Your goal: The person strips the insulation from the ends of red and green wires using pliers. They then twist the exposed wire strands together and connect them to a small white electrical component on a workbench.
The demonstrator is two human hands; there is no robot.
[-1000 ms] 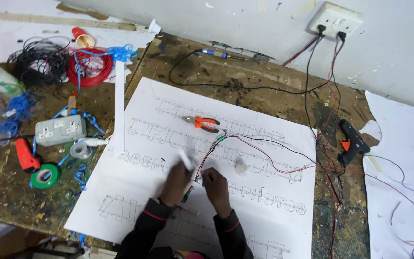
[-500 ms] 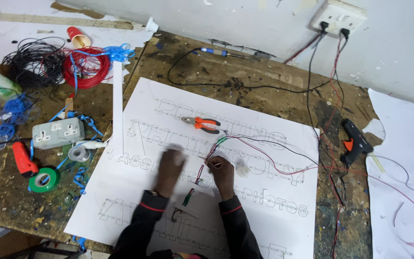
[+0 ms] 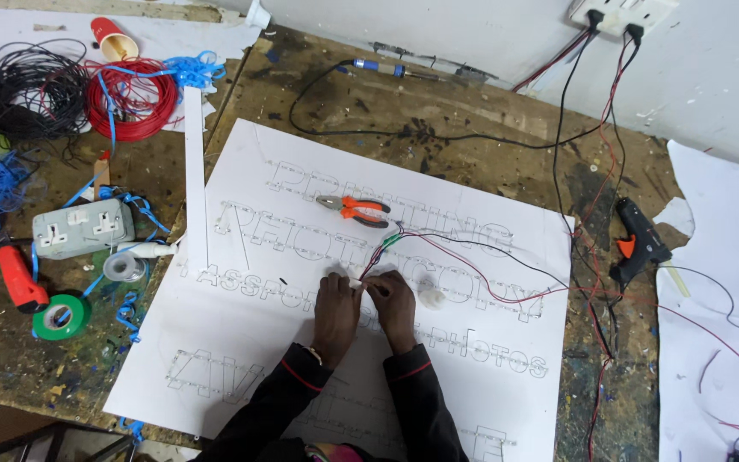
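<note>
L hand (image 3: 335, 304) & R hand (image 3: 393, 301) are pinching thin wires (image 3: 378, 257) together, fingertips meeting over the white sign board (image 3: 489, 376). Orange pliers (image 3: 354, 209) are lying just above, w/ black glue gun (image 3: 636, 241) well off to the right.

The person is wearing a dark, long-sleeved top, black or nearly so, with a thin red stripe circling each cuff. The left hand (image 3: 335, 301) and right hand (image 3: 393, 299) are showing bare. Something pink, perhaps clothing, is peeking out at the bottom edge.

Bright even light, soft shadows, sharp focus, slight wide-angle edge distortion.
</note>
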